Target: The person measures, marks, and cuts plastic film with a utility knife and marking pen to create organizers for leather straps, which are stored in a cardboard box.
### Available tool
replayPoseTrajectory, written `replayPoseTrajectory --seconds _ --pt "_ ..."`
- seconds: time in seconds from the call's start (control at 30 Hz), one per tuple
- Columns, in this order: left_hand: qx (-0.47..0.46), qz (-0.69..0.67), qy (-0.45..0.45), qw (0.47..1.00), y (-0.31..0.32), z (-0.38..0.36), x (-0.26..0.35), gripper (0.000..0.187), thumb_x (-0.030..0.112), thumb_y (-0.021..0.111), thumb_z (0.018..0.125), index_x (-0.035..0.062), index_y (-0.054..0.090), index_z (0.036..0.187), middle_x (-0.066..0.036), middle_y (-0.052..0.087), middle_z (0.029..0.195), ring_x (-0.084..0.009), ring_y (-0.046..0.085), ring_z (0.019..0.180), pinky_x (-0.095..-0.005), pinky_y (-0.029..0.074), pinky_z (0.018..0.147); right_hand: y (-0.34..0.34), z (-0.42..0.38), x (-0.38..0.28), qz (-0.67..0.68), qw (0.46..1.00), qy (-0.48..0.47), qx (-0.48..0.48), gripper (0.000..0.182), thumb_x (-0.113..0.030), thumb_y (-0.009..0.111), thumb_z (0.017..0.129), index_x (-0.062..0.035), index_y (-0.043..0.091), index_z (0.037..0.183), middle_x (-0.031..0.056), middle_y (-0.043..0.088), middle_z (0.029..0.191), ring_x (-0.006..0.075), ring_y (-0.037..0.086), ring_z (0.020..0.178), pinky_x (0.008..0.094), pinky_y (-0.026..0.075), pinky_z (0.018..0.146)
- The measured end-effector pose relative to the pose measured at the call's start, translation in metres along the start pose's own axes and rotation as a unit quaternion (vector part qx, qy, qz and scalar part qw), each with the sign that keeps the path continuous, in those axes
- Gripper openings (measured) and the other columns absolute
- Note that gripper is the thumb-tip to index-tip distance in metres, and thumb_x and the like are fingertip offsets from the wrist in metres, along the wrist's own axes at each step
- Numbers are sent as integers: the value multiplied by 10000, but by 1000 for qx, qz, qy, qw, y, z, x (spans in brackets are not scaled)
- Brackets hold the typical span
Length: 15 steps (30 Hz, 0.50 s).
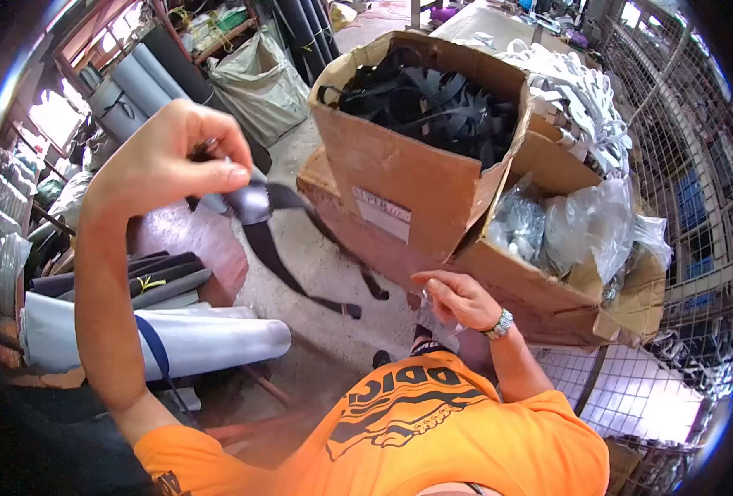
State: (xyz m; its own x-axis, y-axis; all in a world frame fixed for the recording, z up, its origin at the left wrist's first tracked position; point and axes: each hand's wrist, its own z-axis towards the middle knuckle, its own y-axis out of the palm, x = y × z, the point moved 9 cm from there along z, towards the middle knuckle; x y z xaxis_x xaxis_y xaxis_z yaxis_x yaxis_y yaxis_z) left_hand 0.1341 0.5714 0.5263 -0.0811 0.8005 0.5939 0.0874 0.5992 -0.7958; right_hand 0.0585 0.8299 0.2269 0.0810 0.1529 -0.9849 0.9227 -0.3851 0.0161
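My left hand (176, 157) is raised, its fingers pinched around black straps (271, 260). They hang below and to the right of the hand, with a shiny dark patch near the top and two loose ends over the floor. My right hand (461, 302), with a metal watch on the wrist, is held low in front of the cardboard boxes. Its fingers are curled in, and a bit of something clear may show under them; I cannot make out what it is. Ahead stands an open cardboard box (399, 178) filled with black strap pieces (432, 103).
Right of it, another open box (532, 273) holds clear plastic bags (589, 219); white straps (577, 99) are heaped behind. Wire mesh (672, 165) runs along the right. At left lie rolls of sheet material (159, 339), with a white sack (263, 87) farther back.
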Motion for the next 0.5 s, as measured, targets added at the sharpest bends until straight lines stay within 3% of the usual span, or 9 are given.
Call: replayPoseTrajectory --seconds 0.03,0.1,0.13,0.23,0.3,0.33,0.37,0.43,0.5 --pt "15 23 43 999 -3 4 13 185 130 739 799 -44 702 847 -41 659 733 -94 589 687 -257 474 657 -7 3 -1 4 1000 2 1 456 -346 463 1074 12 569 1337 -29 544 686 60 531 589 242 452 560" --pt "-3 27 -9 1000 -6 16 22 185 133 738 787 -38 702 845 -54 664 745 -111 612 719 -271 481 686 -22 8 0 4 1000 -2 2 456 -359 469 1071 0 577 1331 -23 541 710 62 536 610 243 456 569" --pt "19 54 14 998 -12 21 26 209 165 741 775 -33 698 826 -65 672 760 -123 621 732 -273 481 697 -29 12 7 10 1000 -4 -1 456 -363 472 1070 -3 579 1329 -23 540 715 62 537 615 241 456 571" --pt "51 60 -95 992 -39 25 46 237 214 749 745 -7 677 790 -39 630 717 -109 595 718 -232 439 666 -43 24 32 52 999 14 -11 460 -364 484 1066 7 581 1321 -32 509 724 61 507 620 234 440 568" --pt "114 35 -72 990 -71 16 51 281 242 765 737 1 672 849 -36 622 747 -96 567 669 -224 410 627 -48 28 39 72 996 29 -32 443 -346 489 1068 8 584 1316 -45 482 738 51 459 621 222 418 565" --pt "118 124 -32 985 -88 12 69 295 248 744 810 3 677 961 -66 660 850 -96 604 719 -254 470 650 -53 30 44 62 997 33 -35 445 -351 496 1064 5 587 1315 -49 477 732 51 455 619 221 413 564" --pt "22 96 -51 994 -90 32 101 76 -23 694 858 -42 709 930 7 629 717 -33 493 593 -193 327 533 -59 32 49 60 997 42 -36 447 -354 498 1063 3 589 1315 -50 475 730 50 456 619 221 412 563" --pt "12 152 -122 981 -126 36 123 61 5 653 869 -22 672 920 31 601 771 -34 484 649 -184 336 584 -69 36 60 55 996 59 -40 449 -361 502 1061 0 591 1314 -51 471 726 50 458 621 221 409 562" --pt "27 188 -118 975 -147 51 151 65 11 652 874 -23 671 925 25 605 775 -39 490 650 -188 347 586 -77 43 74 40 997 55 -47 479 -384 496 1057 2 585 1325 -41 480 710 61 479 612 233 420 560"
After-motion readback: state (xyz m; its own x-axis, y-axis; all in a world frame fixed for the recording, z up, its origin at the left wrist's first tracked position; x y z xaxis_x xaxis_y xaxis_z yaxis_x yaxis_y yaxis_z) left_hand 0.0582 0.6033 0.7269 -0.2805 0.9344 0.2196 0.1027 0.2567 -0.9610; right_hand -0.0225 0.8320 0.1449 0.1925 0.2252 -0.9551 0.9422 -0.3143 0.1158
